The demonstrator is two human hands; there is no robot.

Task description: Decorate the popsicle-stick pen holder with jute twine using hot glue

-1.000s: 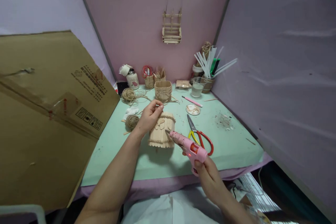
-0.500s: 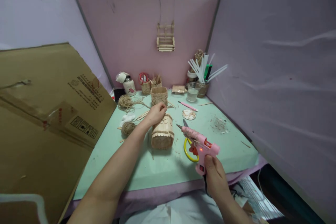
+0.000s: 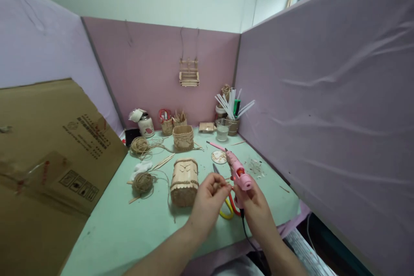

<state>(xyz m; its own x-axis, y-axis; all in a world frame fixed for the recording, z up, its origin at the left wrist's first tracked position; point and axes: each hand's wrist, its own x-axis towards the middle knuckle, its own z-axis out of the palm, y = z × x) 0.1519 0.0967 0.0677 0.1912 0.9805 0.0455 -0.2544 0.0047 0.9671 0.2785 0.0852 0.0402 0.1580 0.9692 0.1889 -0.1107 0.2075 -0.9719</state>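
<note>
My right hand [image 3: 257,205] is wrapped round the grip of a pink hot glue gun [image 3: 236,167], its nozzle tilted up and away. My left hand [image 3: 211,194] is closed in a pinch beside the gun, close to my right fingers; what it pinches is too small to make out. Left of it, a wooden-stick container [image 3: 184,181] lies on its side on the table, with rope trim and small curved pieces on its upper face. Under my hands lie scissors [image 3: 227,212] with yellow and red handles, partly hidden.
A woven basket [image 3: 183,138], twine balls [image 3: 142,183] and a white dish of chips [image 3: 219,157] stand on the green tabletop [image 3: 126,228]. Glue sticks [image 3: 228,103] and a water cup [image 3: 222,130] are at the back right. A cardboard box [image 3: 42,159] blocks the left side.
My left hand has come back from the far end of the container to the glue gun, in a pinch. The gun is turned more upright, and the view has tilted up and right.
</note>
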